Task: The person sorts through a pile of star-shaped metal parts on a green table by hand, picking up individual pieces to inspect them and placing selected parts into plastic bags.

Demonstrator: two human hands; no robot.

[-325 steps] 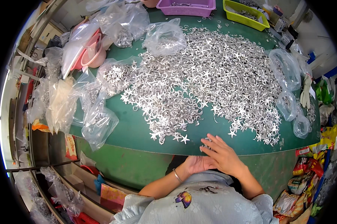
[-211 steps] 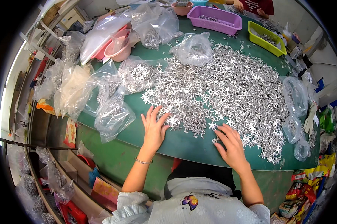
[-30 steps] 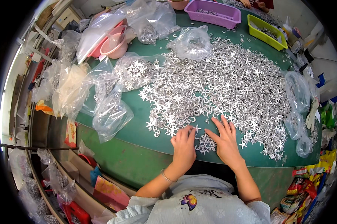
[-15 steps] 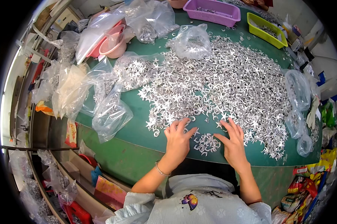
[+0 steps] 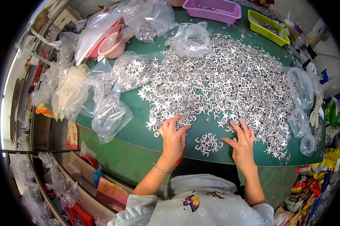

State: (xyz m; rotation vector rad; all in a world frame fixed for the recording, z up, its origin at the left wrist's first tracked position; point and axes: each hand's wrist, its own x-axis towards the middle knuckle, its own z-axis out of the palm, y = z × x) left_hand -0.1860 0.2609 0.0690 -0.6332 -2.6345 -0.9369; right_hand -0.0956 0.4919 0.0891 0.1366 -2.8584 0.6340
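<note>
A broad heap of small silver metal pieces (image 5: pixel 249 86), many star-shaped and others curved like crescents, spreads over the green table (image 5: pixel 147 141). At the heap's near left edge is my left hand (image 5: pixel 172 137), thumb apart from the fingers, fingertips touching loose pieces. My right hand (image 5: pixel 243 147) reaches the near edge farther right, its fingers spread over the pieces and its thumb pointing left. Between the hands, apart from the heap, lies a small cluster of curved silver pieces (image 5: pixel 208 144). Neither hand visibly holds anything.
Clear plastic bags with pieces (image 5: pixel 111 116) lie at the left, another bag (image 5: pixel 192 39) on the heap. Pink basins (image 5: pixel 112 47) stand behind them. A purple tray (image 5: pixel 211 13) and a yellow-green tray (image 5: pixel 266 28) sit at the back. Bags (image 5: pixel 301 94) line the right edge.
My hands have moved apart: the left one to the left, the right one to the right and slightly nearer me. The small cluster between them now lies untouched.
</note>
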